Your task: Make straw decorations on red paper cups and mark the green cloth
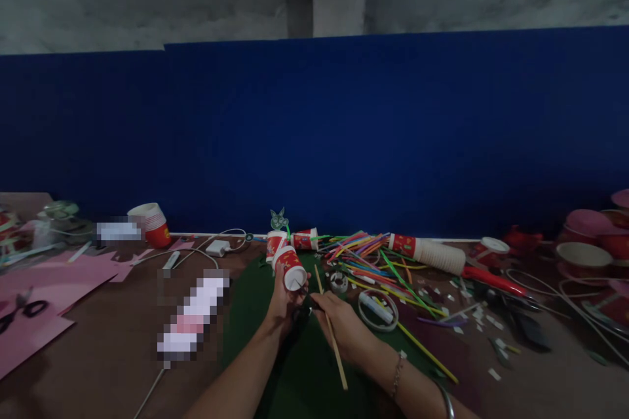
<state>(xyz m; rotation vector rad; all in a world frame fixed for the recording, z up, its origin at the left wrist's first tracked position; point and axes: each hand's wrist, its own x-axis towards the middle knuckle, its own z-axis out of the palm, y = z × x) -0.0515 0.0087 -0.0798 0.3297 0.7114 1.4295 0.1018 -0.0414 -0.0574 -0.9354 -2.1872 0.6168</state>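
Note:
A red patterned paper cup [289,268] is held in my left hand [282,301], its pale round end facing me. My right hand [334,321] is closed around a thin wooden stick [337,355] that slants from beside the cup down toward me. Between the two hands lies something small and dark that I cannot make out. Just behind the held cup stands another red cup [276,243], with a further red cup [305,239] on its side to the right. Dark green material [250,327] spreads beneath both hands.
Colourful pipe cleaners [361,252] lie to the right, near a tape roll [339,282] and a stack of cups on its side [442,256]. Pink sheets [73,281] with black scissors [22,309] cover the left. A cable and white adapter [217,248] lie at the back.

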